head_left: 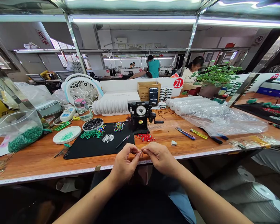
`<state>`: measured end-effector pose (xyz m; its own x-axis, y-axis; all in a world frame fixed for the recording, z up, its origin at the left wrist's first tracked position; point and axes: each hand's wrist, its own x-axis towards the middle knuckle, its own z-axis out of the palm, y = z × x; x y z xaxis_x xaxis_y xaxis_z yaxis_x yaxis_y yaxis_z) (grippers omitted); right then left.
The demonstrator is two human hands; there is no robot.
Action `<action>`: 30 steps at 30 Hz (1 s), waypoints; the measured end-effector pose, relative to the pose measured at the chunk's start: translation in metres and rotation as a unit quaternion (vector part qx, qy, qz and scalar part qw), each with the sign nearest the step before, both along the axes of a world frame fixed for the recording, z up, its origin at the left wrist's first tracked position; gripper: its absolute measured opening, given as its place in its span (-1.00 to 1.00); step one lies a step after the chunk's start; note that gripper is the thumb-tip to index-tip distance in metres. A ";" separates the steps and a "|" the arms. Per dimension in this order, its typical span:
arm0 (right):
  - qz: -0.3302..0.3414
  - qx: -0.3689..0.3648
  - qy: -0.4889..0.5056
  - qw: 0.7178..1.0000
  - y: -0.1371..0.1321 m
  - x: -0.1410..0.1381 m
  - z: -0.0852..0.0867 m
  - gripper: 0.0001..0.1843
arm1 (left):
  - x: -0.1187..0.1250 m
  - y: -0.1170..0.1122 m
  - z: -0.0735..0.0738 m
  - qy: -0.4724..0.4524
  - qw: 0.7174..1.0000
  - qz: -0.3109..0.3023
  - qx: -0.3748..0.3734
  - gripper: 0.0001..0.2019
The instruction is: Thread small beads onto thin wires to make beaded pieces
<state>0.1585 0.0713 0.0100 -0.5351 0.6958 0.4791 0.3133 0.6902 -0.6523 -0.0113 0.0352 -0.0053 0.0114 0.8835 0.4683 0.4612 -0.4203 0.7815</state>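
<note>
My left hand (124,163) and my right hand (159,157) meet at the table's front edge, fingertips pinched together on a thin dark wire (142,153) between them. Just beyond lies a black mat (84,149) with piles of green beads (91,134), white beads (107,137), mixed coloured beads (119,126) and red beads (146,137). A black hand-crank winding device (141,116) with a round dial stands behind the mat.
A white plate (67,135), a bowl of dark beads (92,124), a fan (82,88) and a bag of green beads (23,137) sit left. Pliers (185,133), white rolls (189,105), clear plastic sheeting (224,123) and a potted plant (212,81) are right. Other people work behind.
</note>
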 end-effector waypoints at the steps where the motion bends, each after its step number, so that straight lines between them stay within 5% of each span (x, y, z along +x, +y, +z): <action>1: -0.003 0.007 -0.009 1.000 -0.002 0.000 0.000 -0.73 | -0.001 -0.001 0.001 0.019 1.000 -0.001 0.008 -0.99; 7: -0.014 0.021 -0.012 1.000 -0.007 0.000 0.002 -0.76 | -0.003 -0.007 0.006 0.081 0.996 -0.018 0.023 -0.95; 15: 0.018 -0.069 0.031 0.997 -0.006 0.002 0.003 -0.79 | -0.004 -0.007 0.003 0.081 0.995 -0.020 0.046 -0.94; 30: 0.021 -0.069 -0.013 0.997 -0.013 0.003 0.009 -0.80 | -0.009 -0.010 0.009 0.165 0.980 -0.044 0.097 -0.88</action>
